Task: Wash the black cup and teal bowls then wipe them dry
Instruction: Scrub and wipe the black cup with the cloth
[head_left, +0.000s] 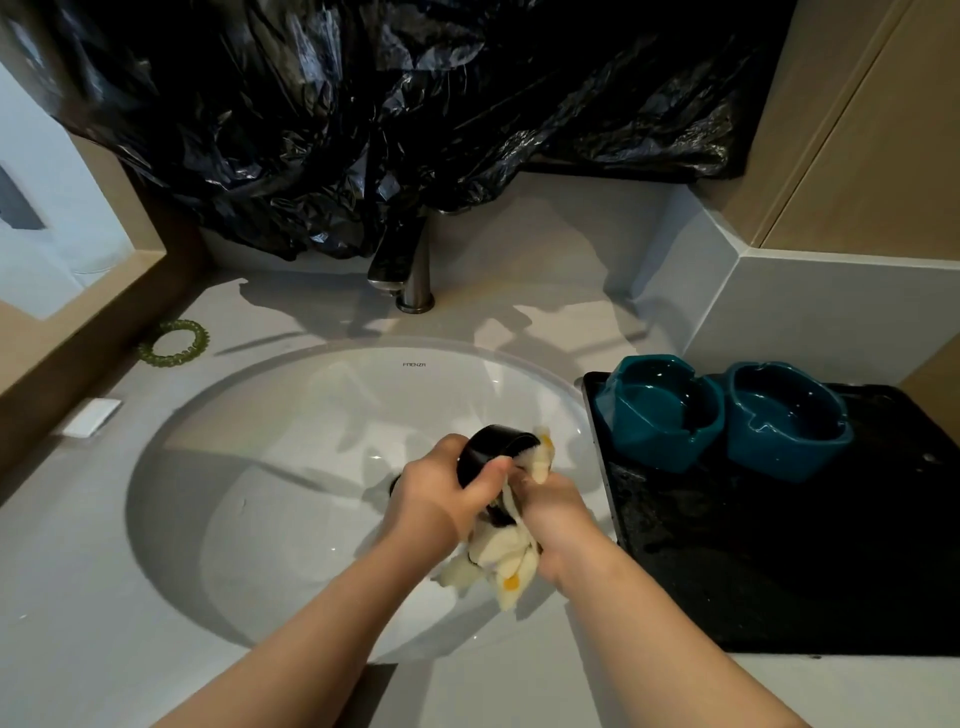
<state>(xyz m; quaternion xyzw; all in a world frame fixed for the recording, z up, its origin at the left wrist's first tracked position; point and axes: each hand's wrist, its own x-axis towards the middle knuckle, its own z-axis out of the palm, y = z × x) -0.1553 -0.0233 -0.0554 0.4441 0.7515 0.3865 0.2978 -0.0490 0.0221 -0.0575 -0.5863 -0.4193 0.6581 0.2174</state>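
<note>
My left hand (439, 491) grips the black cup (491, 449) over the white sink basin (270, 467), the cup tipped on its side. My right hand (556, 512) holds a cream cloth with yellow spots (506, 564) pressed against the cup; part of the cloth pokes out above the fingers and the rest hangs below. Two teal bowls (660, 410) (787, 418) stand upright side by side on a black tray (753, 561) to the right of the sink. They look wet.
A dark faucet (405, 262) stands behind the basin, with no water running. Black plastic sheeting (389, 104) hangs over the back wall. A green coiled hair tie (174, 343) and a small white packet (92, 415) lie on the grey counter (78, 597) at left.
</note>
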